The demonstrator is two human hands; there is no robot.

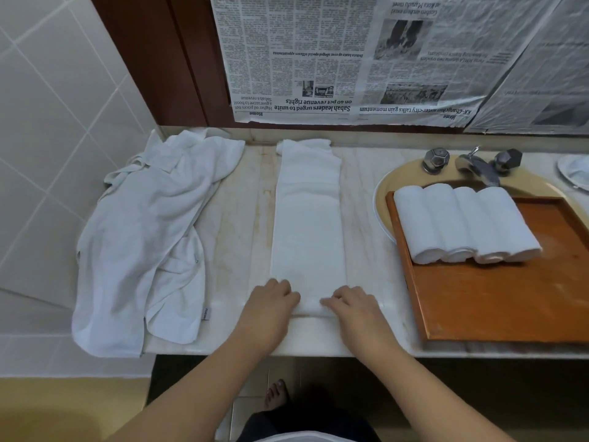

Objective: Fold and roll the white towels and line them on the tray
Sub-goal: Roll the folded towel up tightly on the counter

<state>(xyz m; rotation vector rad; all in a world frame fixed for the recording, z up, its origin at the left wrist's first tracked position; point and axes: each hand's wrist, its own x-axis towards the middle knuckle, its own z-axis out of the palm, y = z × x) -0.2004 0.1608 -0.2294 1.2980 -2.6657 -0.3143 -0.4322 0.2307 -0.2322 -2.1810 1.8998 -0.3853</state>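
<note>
Nearest to the camera, the left hand (276, 298) and the right hand (349, 303) are resting on the near end of the folded towel (307, 224), which is lying as one long narrow strip on the marble worktop (236, 218), running away from the person. The fingers of both hands are curling down onto the near edge of the cloth, one hand at each corner; each grip is looking like a light pinch on the hem, though the fingertips are partly hiding in the fabric. The folding of this towel is appearing finished, and I am judging that the rolling step is just beginning. The next move is calling for both hands to turn the near edge over tightly and evenly, then push the roll away while keeping the sides straight. To the left, a pile of loose towels (140, 237) is waiting, hanging partly over the front edge. To the right, the wooden tray (497, 301) is sitting over the sink basin (382, 199), and four rolled towels (465, 223) are lying side by side, touching, in its far part. Behind them the tap (478, 164) is standing, and newspaper sheets (350, 59) are covering the wall.
</note>
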